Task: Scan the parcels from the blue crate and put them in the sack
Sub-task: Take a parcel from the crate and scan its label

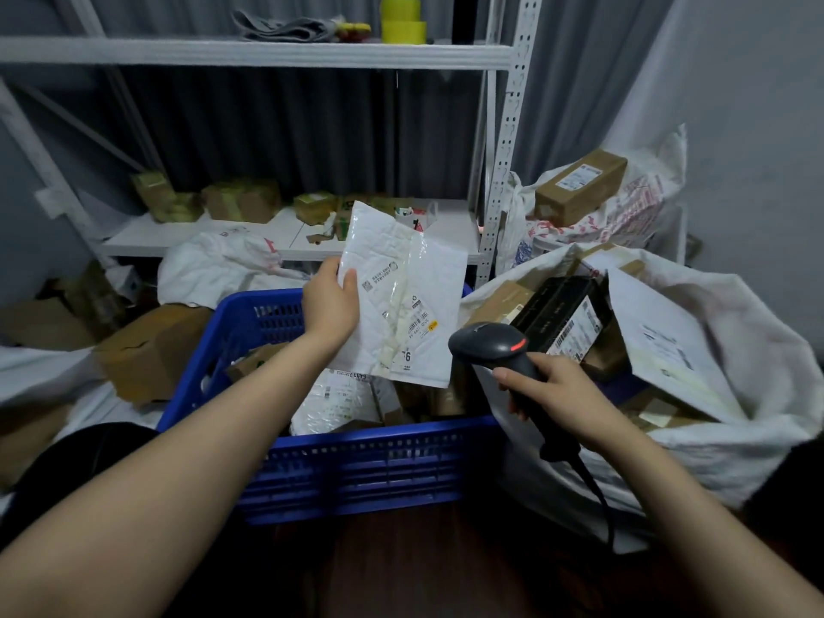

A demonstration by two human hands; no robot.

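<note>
Holding: left hand [332, 303] grips white mailer [401, 296] above blue crate [356, 461]; right hand [555, 394] wraps scanner [495, 345] beside sack [735, 439].

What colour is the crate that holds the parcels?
Blue. The crate has slotted walls, seen best in the head view.

A parcel-sorting storeroom: white slotted-steel shelving [504, 171] carries taped cartons [241, 200] and tape rolls [401, 20]; woven sacks [735, 439] brim with labelled parcels [669, 345].

White padded parcel [423, 278] upright over blue crate [356, 466], white sack [735, 448] beside — part-filled
</note>
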